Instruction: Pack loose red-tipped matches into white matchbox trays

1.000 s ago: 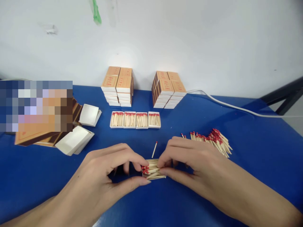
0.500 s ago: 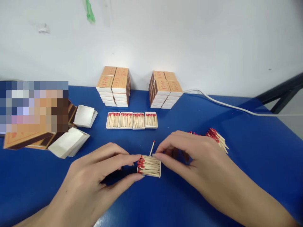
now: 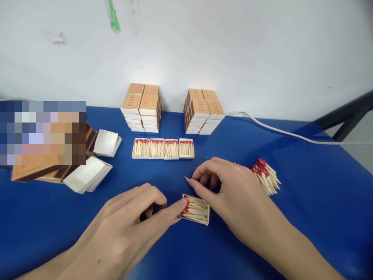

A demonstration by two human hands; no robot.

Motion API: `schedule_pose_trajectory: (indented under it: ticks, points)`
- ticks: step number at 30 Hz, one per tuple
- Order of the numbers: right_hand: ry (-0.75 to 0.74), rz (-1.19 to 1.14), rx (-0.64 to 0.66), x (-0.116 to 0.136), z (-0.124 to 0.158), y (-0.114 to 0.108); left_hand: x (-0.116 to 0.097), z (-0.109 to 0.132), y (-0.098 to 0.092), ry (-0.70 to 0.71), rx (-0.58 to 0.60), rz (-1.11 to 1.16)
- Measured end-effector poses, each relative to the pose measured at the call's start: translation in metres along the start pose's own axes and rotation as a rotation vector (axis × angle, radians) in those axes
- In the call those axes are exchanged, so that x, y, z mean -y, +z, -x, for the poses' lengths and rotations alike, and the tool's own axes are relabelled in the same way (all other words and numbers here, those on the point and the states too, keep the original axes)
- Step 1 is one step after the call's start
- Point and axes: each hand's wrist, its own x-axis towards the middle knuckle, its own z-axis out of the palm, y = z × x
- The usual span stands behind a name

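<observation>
A small white tray of red-tipped matches [image 3: 196, 209] lies on the blue table [image 3: 305, 217] in front of me. My left hand [image 3: 136, 217] rests beside it, thumb tip touching the tray's left end, the other fingers curled under. My right hand [image 3: 224, 190] sits just behind the tray, its fingers pinching a single match [image 3: 186, 178] whose red head pokes out to the left. A loose heap of matches [image 3: 265, 175] lies right of that hand.
A row of filled match trays [image 3: 163, 148] sits mid-table. Two stacks of orange matchboxes [image 3: 142, 107] [image 3: 202, 111] stand against the white wall. Empty white trays [image 3: 87, 175] and orange sleeves [image 3: 37, 173] lie at left. A white cable [image 3: 291, 134] runs along the back right.
My right hand has picked up the single match that lay behind the tray. The tray has turned slightly and shifted right; my left fingers have drawn back from it.
</observation>
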Motion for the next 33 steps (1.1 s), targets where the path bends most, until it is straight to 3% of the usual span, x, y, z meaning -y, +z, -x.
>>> schedule_pose_trajectory:
  ticks: [3, 6, 9, 15, 17, 20, 27, 31, 33]
  points:
    - [-0.122, 0.064, 0.023, -0.006, 0.001, -0.006, 0.001, -0.003, -0.001, 0.097, 0.086, -0.164]
    - [-0.313, 0.194, 0.024, -0.012, 0.003, -0.011, 0.0, -0.003, -0.003, 0.184, 0.096, -0.254]
    - [-0.395, 0.242, 0.022, -0.017, 0.006, -0.019, -0.001, -0.001, -0.006, 0.19, 0.084, -0.319]
    - [-0.35, 0.095, 0.056, -0.019, 0.018, -0.044, -0.001, 0.002, -0.006, 0.168, 0.098, -0.347]
    - [-0.349, 0.084, 0.137, -0.017, 0.02, -0.046, -0.001, 0.001, -0.006, 0.159, 0.101, -0.35]
    - [-0.346, 0.071, 0.234, -0.013, 0.022, -0.043, 0.0, 0.001, -0.006, 0.139, 0.1, -0.324]
    - [-0.244, 0.127, 0.161, -0.018, 0.027, -0.037, 0.002, 0.004, -0.005, 0.119, 0.106, -0.313]
    - [-0.31, 0.156, 0.231, -0.012, 0.028, -0.025, 0.005, 0.006, -0.004, 0.112, 0.139, -0.275]
    - [-0.397, 0.163, 0.187, -0.004, 0.026, -0.019, 0.006, 0.004, -0.003, 0.112, 0.139, -0.267]
